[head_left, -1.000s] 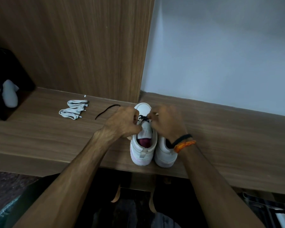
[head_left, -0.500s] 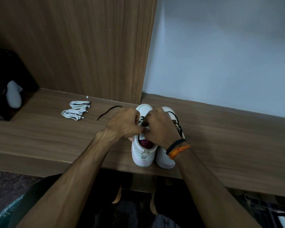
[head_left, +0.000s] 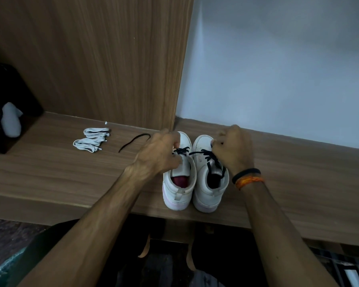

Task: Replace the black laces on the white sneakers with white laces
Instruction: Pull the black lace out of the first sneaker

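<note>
Sneakers [head_left: 195, 179] standing side by side at worktop [head_left: 50, 172] edge. Left hand [head_left: 158, 154] gripping left sneaker's tongue; right hand [head_left: 233, 149] pinching black lace [head_left: 199, 152], stretching it sideways. White laces [head_left: 91, 139] lying bundled well left, near loose black lace [head_left: 133, 141].

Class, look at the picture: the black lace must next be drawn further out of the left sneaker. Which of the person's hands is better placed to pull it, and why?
Probably the right hand: it already pinches the black lace, which runs taut from the left sneaker across to it. The left hand holds that sneaker's top, steadying it.
</note>
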